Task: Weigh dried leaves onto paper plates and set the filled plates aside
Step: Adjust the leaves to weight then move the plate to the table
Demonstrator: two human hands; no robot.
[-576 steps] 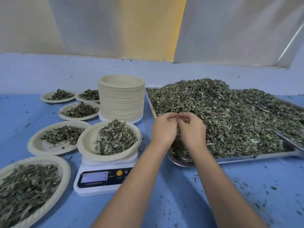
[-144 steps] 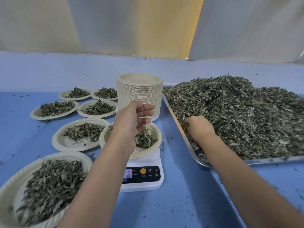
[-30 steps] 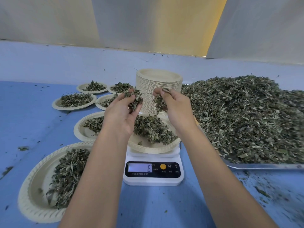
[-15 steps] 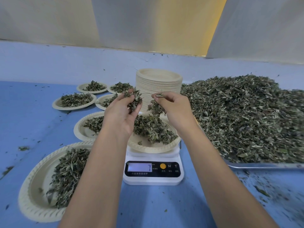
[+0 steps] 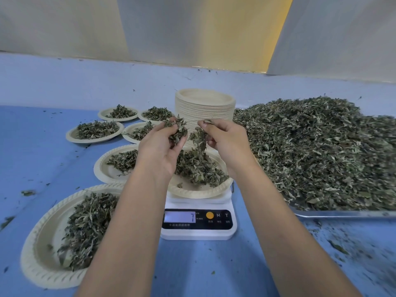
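Observation:
A paper plate (image 5: 216,189) heaped with dried leaves (image 5: 196,168) sits on a white digital scale (image 5: 198,221) whose display reads 7. Above the plate my left hand (image 5: 159,148) holds a clump of dried leaves (image 5: 176,129) in its curled fingers. My right hand (image 5: 227,140) pinches a smaller bunch of leaves (image 5: 199,138) that hangs down over the plate. A large metal tray (image 5: 342,213) piled with loose dried leaves (image 5: 317,151) lies to the right.
Several filled paper plates lie on the blue table to the left, the nearest (image 5: 42,249) at the front left and another (image 5: 102,168) beside the scale. A tall stack of empty plates (image 5: 204,106) stands behind the scale. Leaf crumbs dot the table at the right front.
Over the last second the scale reading went from 6 to 7. Both hands stay above the plate; leaves have dropped from my right hand's bunch.

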